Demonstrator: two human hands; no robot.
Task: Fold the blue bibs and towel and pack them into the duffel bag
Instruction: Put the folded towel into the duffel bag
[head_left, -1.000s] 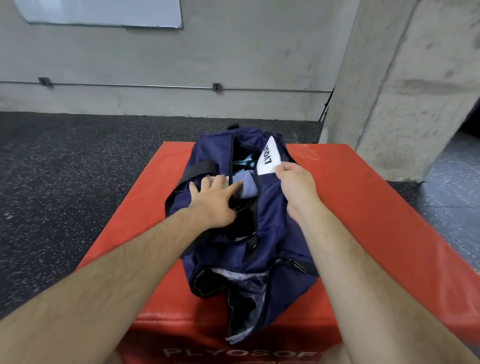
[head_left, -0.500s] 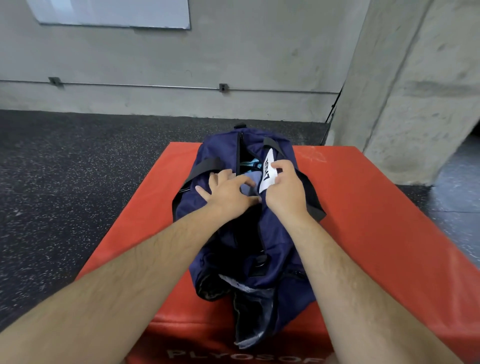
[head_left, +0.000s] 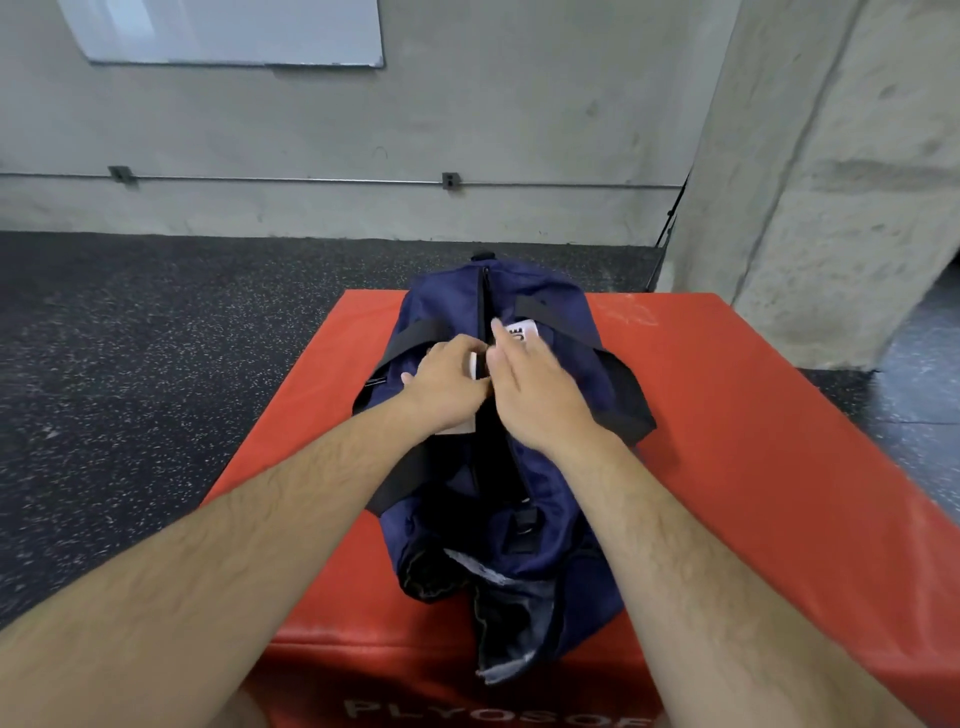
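Our left hand (head_left: 447, 387) pinches the navy fabric duffel bag (head_left: 441, 296) at its zip; right hand (head_left: 540, 400), held flat, presses the opening together, likely for zipping.

The place looks like a gym or training room. The floor (head_left: 156, 415) is black speckled rubber matting. On it near the viewer stands a red padded plyo box (head_left: 753, 441) with the partly cut-off lettering "PLYOSOF" (head_left: 493, 714) on its near face, and a navy duffel bag (head_left: 550, 467) lies on top. The far wall (head_left: 467, 130) and the right pillar (head_left: 831, 182) are bare concrete. The wall carries a whiteboard (head_left: 234, 28) and a metal conduit (head_left: 285, 180).
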